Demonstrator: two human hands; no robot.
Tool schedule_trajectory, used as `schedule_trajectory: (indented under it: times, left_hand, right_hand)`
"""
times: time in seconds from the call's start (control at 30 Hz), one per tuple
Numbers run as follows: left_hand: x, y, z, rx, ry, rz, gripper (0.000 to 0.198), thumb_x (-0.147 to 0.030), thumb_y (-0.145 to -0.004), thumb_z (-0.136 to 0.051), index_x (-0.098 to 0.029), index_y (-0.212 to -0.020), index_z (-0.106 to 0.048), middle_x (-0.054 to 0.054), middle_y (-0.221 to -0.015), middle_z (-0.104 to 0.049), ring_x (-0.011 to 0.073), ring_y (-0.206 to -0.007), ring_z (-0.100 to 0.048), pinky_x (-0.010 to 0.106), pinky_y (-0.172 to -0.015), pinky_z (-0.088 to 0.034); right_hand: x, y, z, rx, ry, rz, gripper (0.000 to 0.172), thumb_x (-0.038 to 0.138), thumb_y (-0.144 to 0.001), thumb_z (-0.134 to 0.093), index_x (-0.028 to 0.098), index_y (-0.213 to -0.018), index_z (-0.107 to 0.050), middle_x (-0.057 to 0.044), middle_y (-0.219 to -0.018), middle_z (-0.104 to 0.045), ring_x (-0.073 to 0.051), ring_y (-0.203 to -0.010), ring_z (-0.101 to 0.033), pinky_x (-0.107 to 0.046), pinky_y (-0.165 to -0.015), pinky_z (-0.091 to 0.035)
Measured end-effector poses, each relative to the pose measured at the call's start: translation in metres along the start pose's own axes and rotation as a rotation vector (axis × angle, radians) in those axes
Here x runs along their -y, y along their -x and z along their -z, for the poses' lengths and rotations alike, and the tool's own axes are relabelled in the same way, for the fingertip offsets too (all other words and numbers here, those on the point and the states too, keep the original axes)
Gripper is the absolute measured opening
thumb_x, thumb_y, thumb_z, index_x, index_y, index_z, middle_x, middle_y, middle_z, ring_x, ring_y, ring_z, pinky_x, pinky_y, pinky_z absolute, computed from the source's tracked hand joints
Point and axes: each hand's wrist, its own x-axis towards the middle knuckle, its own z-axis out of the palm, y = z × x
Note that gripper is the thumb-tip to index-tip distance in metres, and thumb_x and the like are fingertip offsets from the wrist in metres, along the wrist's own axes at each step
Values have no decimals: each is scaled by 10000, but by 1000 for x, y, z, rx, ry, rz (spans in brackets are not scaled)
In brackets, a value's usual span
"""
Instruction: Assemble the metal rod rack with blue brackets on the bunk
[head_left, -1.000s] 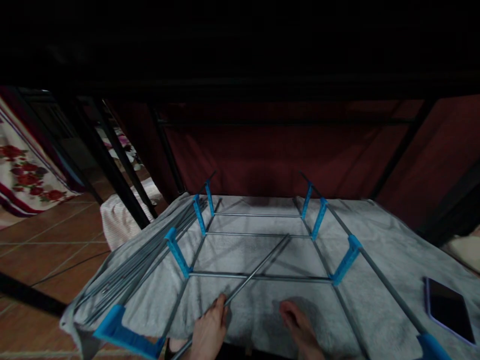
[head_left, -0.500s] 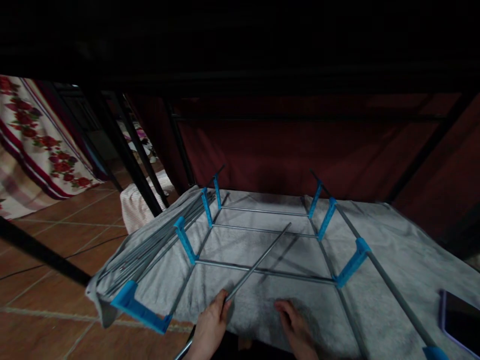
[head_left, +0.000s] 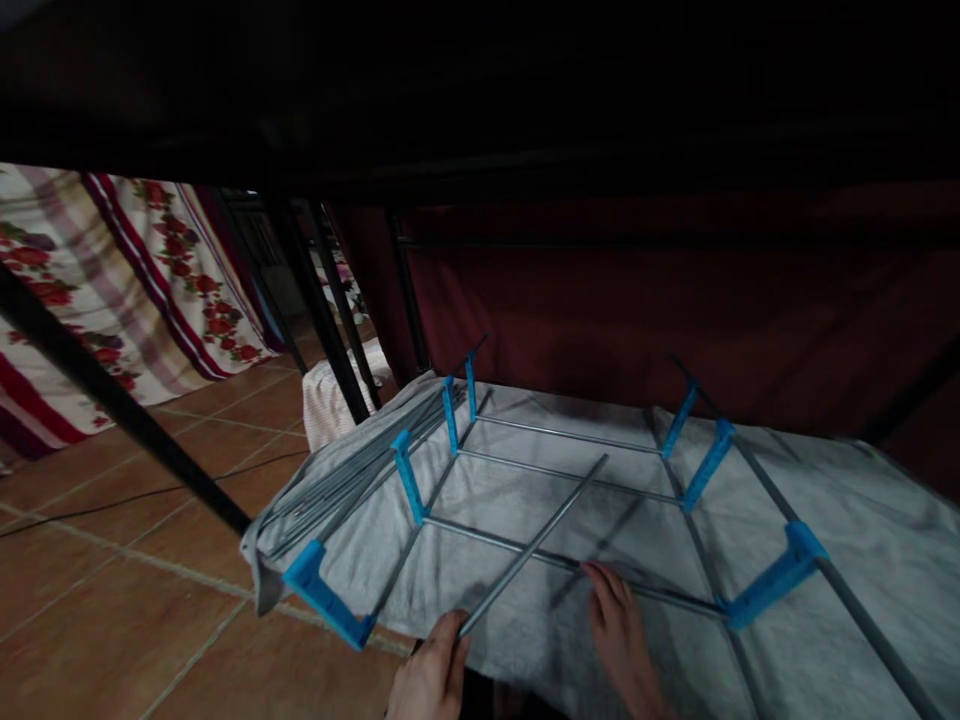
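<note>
"How many loose rods is the left hand (head_left: 431, 672) holding?"

"One. Its grip is pinching a slim, straight, grey metal rod (head_left: 532, 548), which is slanting above the grey cloth (head_left: 885, 525) and crossing over the nearest of three crossbars (head_left: 480, 536)."

"Which way is it pointing?"

"Its long axis is running from near left to far right."

"And the right hand (head_left: 619, 635)?"

"Its bent fingers are resting by that nearest crossbar; I can't tell whether they're pinching it. Seven blue brackets (head_left: 409, 477) are showing."
</note>
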Motion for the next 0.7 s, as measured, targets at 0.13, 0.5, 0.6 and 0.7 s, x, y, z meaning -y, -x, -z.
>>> schedule_trajectory:
  times: [0.13,0.5,0.6,0.7]
  left_hand:
    - [-20,-12,0,3,22,-49,352,-322,-952,-371,-289,-1220,-596,19,-1201,-697,190,-1079,-671,295,-923,-529]
    - [-65,-64,7,59,-127,-38,361,-266,-976,-298,-232,-1190,-587,59,-1174,-692,213,-1048,-675,309,-888,-507]
    - [-71,-78,10,76,-173,-50,348,-293,-979,-322,-249,-1206,-583,53,-1168,-693,216,-1011,-687,307,-848,-512]
    - [-81,-92,11,83,-203,-88,338,-329,-978,-354,-280,-1225,-580,43,-1154,-695,221,-992,-691,306,-818,-514]
  right_hand:
    - [-2,-19,-8,59,239,62,358,281,-916,-409,203,-1134,-682,-138,-1111,-695,-316,-1038,-623,-457,-845,-475]
    - [0,6,-5,259,341,68,440,123,-858,-390,272,-1111,-718,-71,-1097,-725,-279,-1035,-658,-423,-890,-461]
    - [-3,18,0,365,340,71,428,129,-852,-437,310,-1121,-717,-38,-1111,-726,-264,-1011,-676,-391,-859,-492]
    - [-12,37,2,381,310,83,380,182,-854,-498,352,-1115,-716,-11,-1099,-732,-249,-951,-702,-360,-798,-538]
